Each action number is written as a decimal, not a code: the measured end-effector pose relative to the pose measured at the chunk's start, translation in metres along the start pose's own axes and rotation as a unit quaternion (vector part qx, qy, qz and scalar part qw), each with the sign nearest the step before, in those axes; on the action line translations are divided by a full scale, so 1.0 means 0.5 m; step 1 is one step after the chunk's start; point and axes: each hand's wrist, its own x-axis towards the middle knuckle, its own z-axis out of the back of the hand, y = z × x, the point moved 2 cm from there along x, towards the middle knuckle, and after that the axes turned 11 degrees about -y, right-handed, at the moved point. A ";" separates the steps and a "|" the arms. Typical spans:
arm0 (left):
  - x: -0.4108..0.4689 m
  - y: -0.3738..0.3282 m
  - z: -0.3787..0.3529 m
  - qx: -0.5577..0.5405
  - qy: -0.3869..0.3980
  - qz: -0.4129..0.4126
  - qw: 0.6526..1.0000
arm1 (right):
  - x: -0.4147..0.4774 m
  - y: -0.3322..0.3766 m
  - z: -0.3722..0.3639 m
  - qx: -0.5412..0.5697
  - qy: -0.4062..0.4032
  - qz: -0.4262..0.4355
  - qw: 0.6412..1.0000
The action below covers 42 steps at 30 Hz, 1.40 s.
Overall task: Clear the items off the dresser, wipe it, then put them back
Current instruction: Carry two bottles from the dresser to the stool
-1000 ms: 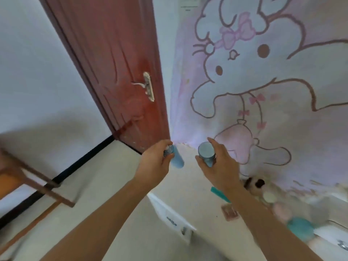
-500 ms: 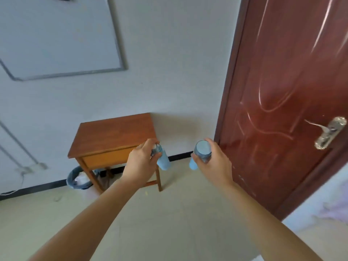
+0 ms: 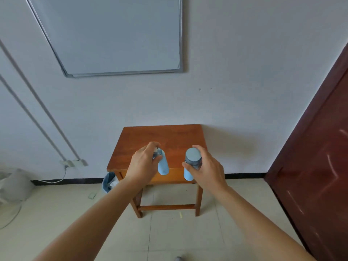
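As they hover over the table point(image 3: 150, 134), left fingers point(image 3: 150, 145) grip left bottle point(image 3: 163, 167), right fingers point(image 3: 198, 148) grip right bottle point(image 3: 188, 175).

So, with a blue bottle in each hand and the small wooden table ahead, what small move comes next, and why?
Probably lower both and stand them on the wooden table. The left hand grips the left bottle, the right hand the right bottle, both held in the air before its top.
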 end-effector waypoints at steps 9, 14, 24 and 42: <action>0.362 0.167 -0.002 0.023 -0.021 0.027 0.999 | 0.351 0.023 -0.224 0.032 0.034 -0.009 0.999; 0.505 0.285 -0.052 0.008 -0.014 0.045 0.999 | 0.481 0.007 -0.364 0.013 0.049 -0.024 0.998; 0.724 0.566 -0.284 -0.009 0.119 0.050 0.992 | 0.622 -0.099 -0.644 -0.040 0.124 -0.113 0.985; 0.867 0.734 -0.467 -0.023 0.216 -0.013 0.976 | 0.754 -0.164 -0.843 -0.134 0.142 -0.162 0.967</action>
